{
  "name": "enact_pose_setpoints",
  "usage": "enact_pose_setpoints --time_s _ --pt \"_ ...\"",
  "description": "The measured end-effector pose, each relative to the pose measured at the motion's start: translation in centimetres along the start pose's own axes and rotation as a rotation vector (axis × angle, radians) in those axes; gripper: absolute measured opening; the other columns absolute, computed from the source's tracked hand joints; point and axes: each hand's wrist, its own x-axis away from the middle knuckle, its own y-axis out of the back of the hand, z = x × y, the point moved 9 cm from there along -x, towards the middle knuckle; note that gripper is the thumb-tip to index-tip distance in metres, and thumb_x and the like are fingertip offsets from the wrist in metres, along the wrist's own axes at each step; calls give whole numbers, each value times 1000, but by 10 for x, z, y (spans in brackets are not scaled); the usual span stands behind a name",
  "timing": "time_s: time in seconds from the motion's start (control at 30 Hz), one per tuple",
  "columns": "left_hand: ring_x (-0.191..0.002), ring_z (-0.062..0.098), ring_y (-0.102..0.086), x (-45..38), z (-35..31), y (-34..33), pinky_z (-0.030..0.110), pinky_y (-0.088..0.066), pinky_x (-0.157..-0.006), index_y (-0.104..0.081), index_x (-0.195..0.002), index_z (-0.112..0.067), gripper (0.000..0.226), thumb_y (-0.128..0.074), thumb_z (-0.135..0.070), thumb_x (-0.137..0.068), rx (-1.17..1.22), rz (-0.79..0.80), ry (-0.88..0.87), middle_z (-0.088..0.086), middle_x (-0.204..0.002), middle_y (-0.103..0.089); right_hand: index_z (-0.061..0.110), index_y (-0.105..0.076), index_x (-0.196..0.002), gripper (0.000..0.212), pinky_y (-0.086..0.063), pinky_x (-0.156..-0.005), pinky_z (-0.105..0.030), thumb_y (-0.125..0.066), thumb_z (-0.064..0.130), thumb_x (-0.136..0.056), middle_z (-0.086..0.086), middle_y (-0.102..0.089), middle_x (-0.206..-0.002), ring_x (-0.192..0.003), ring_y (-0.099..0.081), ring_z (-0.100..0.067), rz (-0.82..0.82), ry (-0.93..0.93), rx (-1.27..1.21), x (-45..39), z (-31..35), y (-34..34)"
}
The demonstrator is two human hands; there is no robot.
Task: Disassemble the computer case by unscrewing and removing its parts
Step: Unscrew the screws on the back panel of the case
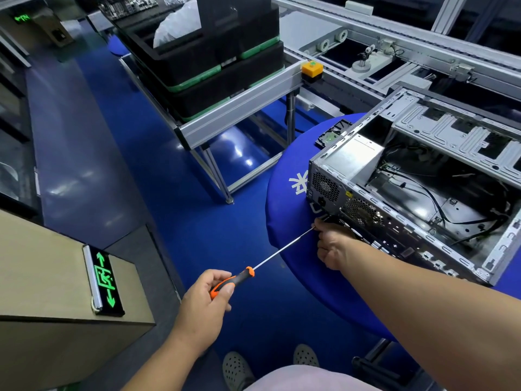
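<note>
An open grey computer case (pixel 417 198) lies on its side on a round blue table (pixel 284 221), its rear panel with fan grilles facing me. Cables and a silver power supply box (pixel 355 159) show inside. My left hand (pixel 205 300) grips the orange-and-black handle of a long screwdriver (pixel 253 270). Its thin shaft runs up and right to the lower rear corner of the case. My right hand (pixel 334 246) is at that corner, fingers pinching the shaft near its tip.
A conveyor frame (pixel 239 108) holding stacked black trays (pixel 214 60) stands behind the table. A yellow push button (pixel 312 69) sits on the rail. A small black part (pixel 332 134) lies on the table beyond the case. A beige cabinet with a green exit sign (pixel 104 280) is at left.
</note>
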Motion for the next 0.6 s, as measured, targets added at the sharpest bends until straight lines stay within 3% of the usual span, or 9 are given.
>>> enact_pose_setpoints --time_s 0.07,0.13,0.23,0.3,0.4,0.5,0.6 --pt "-61 16 -67 -2 7 -3 30 -48 -63 -70 -105 -28 13 -58 -24 -108 122 12 91 0 -91 -77 16 -62 -78 26 -17 -30 -18 -69 33 -97 7 -33 -38 -28 -23 -8 1 0 5 0 0 0" --pt "-57 18 -60 -2 17 -9 29 -42 -52 -71 -107 -22 25 -50 -34 -111 279 54 244 11 -84 -77 16 -62 -78 27 -17 -30 -18 -69 34 -97 7 -32 -39 -30 -21 -8 9 0 0 -2 0 0" --pt "-50 18 -52 10 34 -22 26 -35 -43 -74 -106 -14 44 -47 -47 -111 518 100 531 19 -76 -70 16 -62 -79 27 -17 -30 -19 -68 34 -98 7 -33 -37 -28 -22 -8 19 -1 2 -3 0 -1" --pt "-48 19 -51 14 39 -27 25 -35 -43 -74 -102 -10 49 -48 -51 -109 569 108 613 20 -74 -68 16 -62 -79 28 -17 -30 -18 -68 35 -98 7 -33 -36 -28 -21 -8 23 -3 7 -3 0 -1" --pt "-50 19 -52 13 40 -27 27 -37 -45 -74 -103 -9 50 -48 -52 -109 543 104 600 19 -74 -67 16 -61 -78 28 -16 -30 -18 -67 35 -99 7 -30 -38 -29 -19 -8 24 -3 12 -4 -1 0" --pt "-54 16 -51 9 29 -24 28 -38 -49 -72 -102 -14 44 -54 -53 -105 438 133 463 11 -74 -66 17 -61 -78 29 -15 -31 -18 -65 35 -99 7 -28 -39 -31 -19 -8 22 1 20 -3 -1 -1" --pt "-62 10 -57 5 5 -17 27 -46 -57 -70 -95 -32 16 -74 -46 -90 189 127 229 -5 -79 -69 17 -61 -78 29 -15 -32 -18 -66 35 -99 6 -29 -39 -32 -19 -9 13 0 27 -1 0 -1"
